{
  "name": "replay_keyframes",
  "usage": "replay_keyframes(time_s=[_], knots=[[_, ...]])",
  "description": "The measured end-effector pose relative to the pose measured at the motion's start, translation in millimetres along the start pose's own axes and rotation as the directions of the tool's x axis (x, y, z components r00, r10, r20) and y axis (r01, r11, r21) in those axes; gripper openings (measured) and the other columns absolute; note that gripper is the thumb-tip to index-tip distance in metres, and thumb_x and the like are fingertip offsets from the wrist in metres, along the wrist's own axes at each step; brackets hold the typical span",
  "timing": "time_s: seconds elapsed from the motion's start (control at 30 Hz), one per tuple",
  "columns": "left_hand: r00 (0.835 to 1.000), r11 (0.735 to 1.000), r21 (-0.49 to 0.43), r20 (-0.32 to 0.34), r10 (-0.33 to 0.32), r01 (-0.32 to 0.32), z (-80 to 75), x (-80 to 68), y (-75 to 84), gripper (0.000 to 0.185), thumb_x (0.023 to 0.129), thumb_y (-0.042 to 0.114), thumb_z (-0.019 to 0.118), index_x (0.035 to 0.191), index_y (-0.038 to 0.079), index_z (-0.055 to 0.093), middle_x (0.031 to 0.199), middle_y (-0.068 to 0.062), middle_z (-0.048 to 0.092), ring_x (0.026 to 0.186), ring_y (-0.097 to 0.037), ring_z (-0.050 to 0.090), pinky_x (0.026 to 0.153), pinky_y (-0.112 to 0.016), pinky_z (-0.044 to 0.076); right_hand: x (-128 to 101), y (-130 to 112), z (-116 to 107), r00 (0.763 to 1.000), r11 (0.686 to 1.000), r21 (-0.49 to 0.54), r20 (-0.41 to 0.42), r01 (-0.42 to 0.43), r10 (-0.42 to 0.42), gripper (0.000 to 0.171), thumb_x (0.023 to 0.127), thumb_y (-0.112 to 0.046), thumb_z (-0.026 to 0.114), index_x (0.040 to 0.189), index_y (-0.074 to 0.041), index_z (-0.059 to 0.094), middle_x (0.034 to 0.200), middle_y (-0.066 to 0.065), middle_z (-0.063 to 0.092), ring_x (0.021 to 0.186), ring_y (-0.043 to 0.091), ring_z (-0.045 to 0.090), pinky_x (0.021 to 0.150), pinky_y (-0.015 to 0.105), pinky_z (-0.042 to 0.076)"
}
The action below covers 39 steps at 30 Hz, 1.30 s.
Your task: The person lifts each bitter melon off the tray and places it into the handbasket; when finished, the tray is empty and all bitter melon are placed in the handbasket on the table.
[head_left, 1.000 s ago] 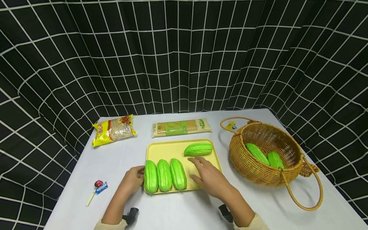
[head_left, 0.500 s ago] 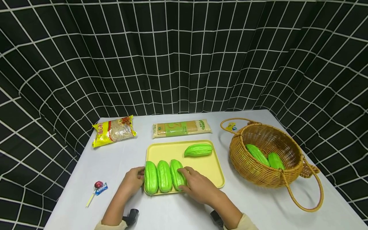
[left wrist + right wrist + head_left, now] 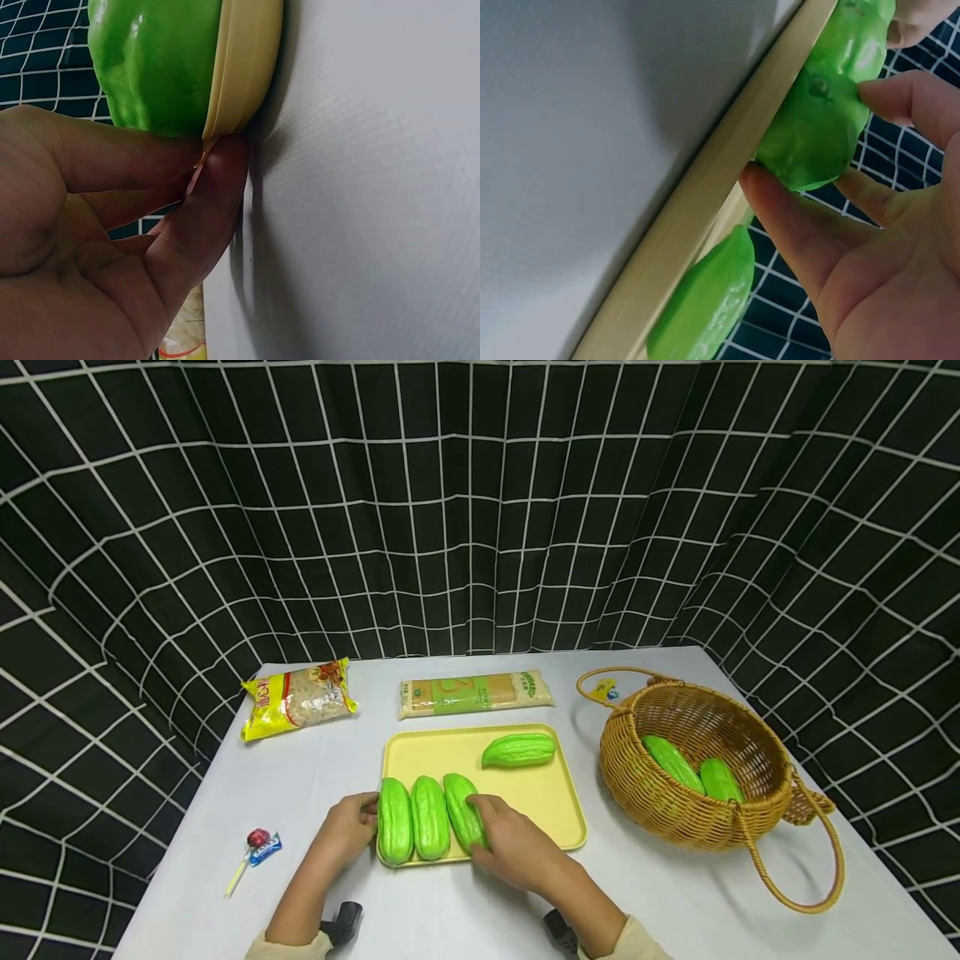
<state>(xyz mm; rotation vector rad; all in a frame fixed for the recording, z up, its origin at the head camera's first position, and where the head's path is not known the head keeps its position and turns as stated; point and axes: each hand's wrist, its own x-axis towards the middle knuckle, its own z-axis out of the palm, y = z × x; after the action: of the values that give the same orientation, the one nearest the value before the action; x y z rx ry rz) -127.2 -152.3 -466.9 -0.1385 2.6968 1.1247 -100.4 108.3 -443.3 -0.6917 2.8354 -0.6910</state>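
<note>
The right hand (image 3: 510, 847) had crossed the yellow tray (image 3: 551, 797) from its bare middle and closed around the rightmost gourd (image 3: 465, 810) at the tray's near edge; the left hand (image 3: 347, 831) still pinched the tray's left rim, steadying it

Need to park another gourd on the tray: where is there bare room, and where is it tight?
The yellow tray is bare right of the right hand, below the lone gourd, and at its back-left corner. The front-left is crowded: three gourds lie side by side between the left hand and the right hand.
</note>
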Motion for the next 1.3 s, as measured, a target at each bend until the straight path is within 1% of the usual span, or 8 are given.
replay_keyframes(time_s=[0.23,0.5,0.73,0.83,0.93,0.97,1.13,1.3], knots=[[1.0,1.0,-0.018,0.002,-0.002,0.002,0.9,-0.2,0.5,0.042,0.09,-0.004,0.055,0.132,-0.009,0.052,0.112,-0.018,0.066,0.082,-0.018,0.062,0.067,-0.032,0.053,-4,4,-7,0.998,0.999,0.036,-0.056,0.031,-0.029,0.057,0.085,-0.017,0.068,0.138,-0.006,0.05,0.135,0.015,0.056,0.122,0.031,0.056,0.098,0.045,0.049],[1.0,1.0,-0.009,0.01,-0.024,0.024,0.5,-2.1,2.0,0.043,0.09,-0.004,0.055,0.132,-0.009,0.052,0.113,-0.02,0.065,0.083,-0.019,0.06,0.067,-0.031,0.052,-13,9,-23,0.99,0.998,0.041,-0.139,0.037,-0.031,0.049,0.081,-0.012,0.066,0.13,-0.007,0.06,0.133,0.022,0.056,0.12,0.039,0.056,0.096,0.051,0.049],[1.0,1.0,-0.015,0.013,0.0,0.0,0.0,-1.4,2.9,0.043,0.09,-0.005,0.055,0.132,-0.01,0.052,0.111,-0.02,0.065,0.079,-0.018,0.061,0.064,-0.031,0.052,-29,18,-49,0.955,0.999,0.042,-0.297,-0.008,0.021,0.046,0.082,-0.014,0.067,0.128,-0.012,0.063,0.135,0.019,0.056,0.119,0.036,0.057,0.093,0.048,0.051],[1.0,1.0,-0.021,0.01,-0.001,0.001,0.0,-1.3,2.7,0.042,0.09,-0.005,0.055,0.132,-0.009,0.052,0.111,-0.02,0.065,0.079,-0.018,0.061,0.064,-0.031,0.052,-38,26,-62,0.92,0.999,0.025,-0.391,-0.02,0.028,0.046,0.081,-0.013,0.068,0.127,-0.013,0.064,0.136,0.018,0.055,0.103,0.031,0.065,0.078,0.04,0.054],[1.0,1.0,-0.026,0.014,-0.009,0.009,0.4,-1.0,2.1,0.043,0.09,-0.005,0.055,0.133,-0.009,0.052,0.112,-0.02,0.065,0.08,-0.018,0.062,0.064,-0.031,0.053,-48,37,-76,0.867,0.999,0.019,-0.497,-0.033,0.039,0.045,0.081,-0.008,0.068,0.126,-0.01,0.064,0.137,0.019,0.055,0.084,0.023,0.064,0.062,0.031,0.048],[1.0,0.999,-0.029,0.015,-0.013,0.013,0.6,-1.0,2.0,0.044,0.09,-0.005,0.055,0.133,-0.009,0.052,0.112,-0.02,0.065,0.08,-0.018,0.062,0.065,-0.031,0.053,-51,41,-81,0.844,0.999,0.027,-0.534,-0.04,0.048,0.045,0.081,-0.006,0.068,0.126,-0.009,0.064,0.137,0.02,0.054,0.084,0.025,0.063,0.062,0.033,0.05],[1.0,0.999,-0.026,0.015,-0.018,0.018,0.8,-0.1,2.1,0.044,0.089,-0.005,0.055,0.133,-0.009,0.052,0.113,-0.019,0.065,0.083,-0.019,0.063,0.067,-0.031,0.054,-68,58,-100,0.705,0.99,0.091,-0.695,-0.111,0.143,0.046,0.082,-0.001,0.065,0.129,-0.005,0.062,0.141,0.02,0.05,0.114,0.043,0.057,0.08,0.055,0.052],[1.0,0.999,-0.022,0.016,-0.026,0.026,0.5,0.0,2.1,0.043,0.09,-0.004,0.055,0.133,-0.008,0.051,0.113,-0.02,0.065,0.083,-0.019,0.063,0.068,-0.032,0.054,-77,74,-110,0.608,0.958,0.161,-0.745,-0.236,0.275,0.047,0.087,-0.002,0.06,0.134,-0.005,0.057,0.148,0.017,0.043,0.123,0.046,0.049,0.084,0.062,0.048]])
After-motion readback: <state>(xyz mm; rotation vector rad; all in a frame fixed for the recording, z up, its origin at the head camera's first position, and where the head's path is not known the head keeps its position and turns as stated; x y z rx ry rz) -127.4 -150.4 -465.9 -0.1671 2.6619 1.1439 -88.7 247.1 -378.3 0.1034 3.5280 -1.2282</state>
